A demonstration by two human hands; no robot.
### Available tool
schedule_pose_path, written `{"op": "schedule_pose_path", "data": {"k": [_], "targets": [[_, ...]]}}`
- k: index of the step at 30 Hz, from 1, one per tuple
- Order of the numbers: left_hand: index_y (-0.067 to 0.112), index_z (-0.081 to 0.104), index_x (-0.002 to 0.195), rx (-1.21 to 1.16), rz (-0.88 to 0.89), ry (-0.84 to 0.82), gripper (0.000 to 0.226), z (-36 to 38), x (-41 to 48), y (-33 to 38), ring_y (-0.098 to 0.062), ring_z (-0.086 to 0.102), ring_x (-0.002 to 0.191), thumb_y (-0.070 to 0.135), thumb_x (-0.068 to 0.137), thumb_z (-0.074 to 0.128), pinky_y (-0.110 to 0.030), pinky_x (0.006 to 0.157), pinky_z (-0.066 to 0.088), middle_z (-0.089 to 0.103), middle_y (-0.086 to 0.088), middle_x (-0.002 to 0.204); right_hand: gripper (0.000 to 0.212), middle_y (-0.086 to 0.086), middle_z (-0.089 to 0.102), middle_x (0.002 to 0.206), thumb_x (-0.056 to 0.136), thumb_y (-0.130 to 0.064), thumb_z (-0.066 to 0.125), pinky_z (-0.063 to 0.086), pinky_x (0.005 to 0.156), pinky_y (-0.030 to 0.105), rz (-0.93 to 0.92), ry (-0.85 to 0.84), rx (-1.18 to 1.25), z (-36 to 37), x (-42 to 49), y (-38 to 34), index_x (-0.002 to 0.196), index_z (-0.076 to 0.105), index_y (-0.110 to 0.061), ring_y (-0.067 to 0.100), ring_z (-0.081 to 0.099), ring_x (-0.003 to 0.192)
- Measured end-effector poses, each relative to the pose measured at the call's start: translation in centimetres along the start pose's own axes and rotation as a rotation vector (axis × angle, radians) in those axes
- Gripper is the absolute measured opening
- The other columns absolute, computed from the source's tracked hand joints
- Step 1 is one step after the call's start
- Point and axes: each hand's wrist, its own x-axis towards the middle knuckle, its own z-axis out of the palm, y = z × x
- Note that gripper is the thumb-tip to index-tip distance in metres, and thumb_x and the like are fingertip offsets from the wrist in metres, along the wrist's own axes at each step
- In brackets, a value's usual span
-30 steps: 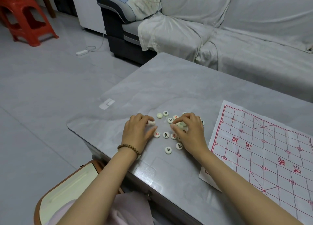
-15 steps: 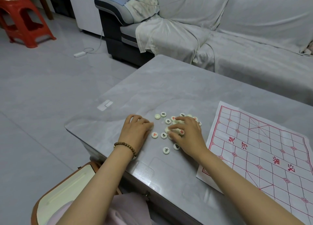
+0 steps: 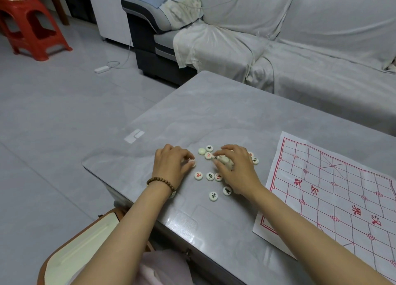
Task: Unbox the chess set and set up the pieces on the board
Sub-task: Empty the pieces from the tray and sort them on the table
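Several white round chess pieces [image 3: 210,176] with red or black characters lie scattered on the grey table [image 3: 214,117]. My left hand [image 3: 171,166], with a bead bracelet on its wrist, pinches one white piece [image 3: 192,162] at the cluster's left edge. My right hand [image 3: 237,169] grips a small stack of pieces [image 3: 224,160] in curled fingers over the middle of the cluster. The paper board [image 3: 334,190], white with a red grid and red characters, lies flat to the right with no pieces on it.
A sofa [image 3: 300,48] under a pale sheet stands behind the table. A red plastic stool [image 3: 32,25] is far left on the tiled floor, near a white power strip [image 3: 101,69]. A tan-rimmed seat [image 3: 75,252] is by my left arm.
My right hand has gathered pieces into a stack and lifted them slightly. Some loose pieces have shifted. My left hand stays at the cluster's left edge holding its piece.
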Motion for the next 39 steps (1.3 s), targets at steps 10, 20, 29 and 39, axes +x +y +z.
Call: {"op": "schedule_pose_path", "data": {"k": [10,20,29,39], "targets": [[0.022,0.042,0.136,0.041,-0.062,-0.03,0.039,-0.4,0.4,-1.0,-0.016,0.033,0.13,0.031,0.099,0.034,-0.028,0.107,0.021,0.042,0.004,0.141,0.035,-0.006,0.045,0.141,0.095,-0.035,0.05,0.004,0.113,0.032,-0.09,-0.182,-0.134,2.0,2.3,-1.2,0.127,0.056,-0.023,0.015,0.023,0.139],[0.021,0.044,0.134,-0.063,-0.099,-0.098,0.039,-1.0,-0.1,-1.4,-0.017,0.038,0.125,0.034,0.099,0.032,-0.029,0.103,0.031,0.049,0.004,0.135,0.015,-0.004,0.061,0.102,0.084,-0.035,0.066,0.021,0.087,0.022,0.043,-0.013,-0.049,2.9,5.1,-1.7,0.091,0.073,-0.023,0.015,0.047,0.108],[0.022,0.042,0.136,-0.109,-0.107,-0.094,0.04,-1.1,-0.1,-0.9,-0.015,0.036,0.127,0.035,0.099,0.033,-0.029,0.105,0.029,0.047,0.004,0.136,0.019,-0.005,0.06,0.087,0.084,-0.041,0.064,0.022,0.079,0.026,0.045,0.017,-0.043,4.0,5.0,-2.3,0.077,0.071,-0.024,0.016,0.048,0.095],[0.025,0.056,0.122,-0.206,0.068,-0.006,0.029,-0.8,-0.2,0.9,-0.012,0.043,0.119,0.028,0.097,0.042,-0.029,0.1,0.035,0.057,0.007,0.124,0.014,-0.009,0.06,0.096,0.091,-0.031,0.057,0.036,0.094,0.036,0.115,0.135,0.2,-0.7,4.1,-0.9,0.085,0.068,-0.025,0.011,0.051,0.094]]}}
